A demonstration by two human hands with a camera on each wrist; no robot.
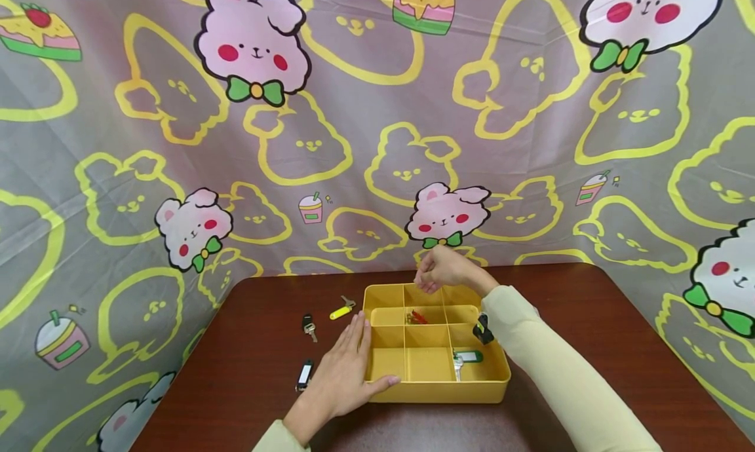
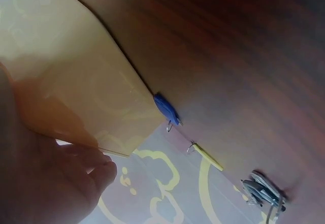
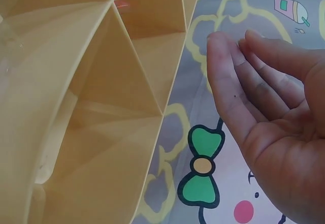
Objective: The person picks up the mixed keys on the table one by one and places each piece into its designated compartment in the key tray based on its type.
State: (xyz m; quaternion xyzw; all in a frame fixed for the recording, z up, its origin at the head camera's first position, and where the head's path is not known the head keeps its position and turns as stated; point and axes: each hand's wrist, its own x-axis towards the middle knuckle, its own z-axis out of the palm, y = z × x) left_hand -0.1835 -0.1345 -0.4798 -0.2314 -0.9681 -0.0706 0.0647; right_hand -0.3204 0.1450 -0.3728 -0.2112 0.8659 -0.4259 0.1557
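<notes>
A yellow divided box (image 1: 438,392) stands on the table. My left hand (image 1: 345,370) rests against its left side, fingers extended along the wall and thumb on the front rim. Above the back middle compartment hovers my right hand (image 1: 445,268). In the right wrist view that hand (image 3: 269,92) has loosely bent fingers with nothing visible between them. A red item (image 1: 419,317), its kind unclear, lies in the back middle compartment. The front right compartment holds a key (image 1: 458,368) with a green tag (image 1: 469,356).
Left of the box lie a yellow-tagged key (image 1: 341,312), a black-headed key (image 1: 309,327) and a black tag (image 1: 305,373) with a white label. A blue tag (image 2: 165,108) shows beside the box in the left wrist view. A patterned cloth (image 1: 354,144) hangs behind the table.
</notes>
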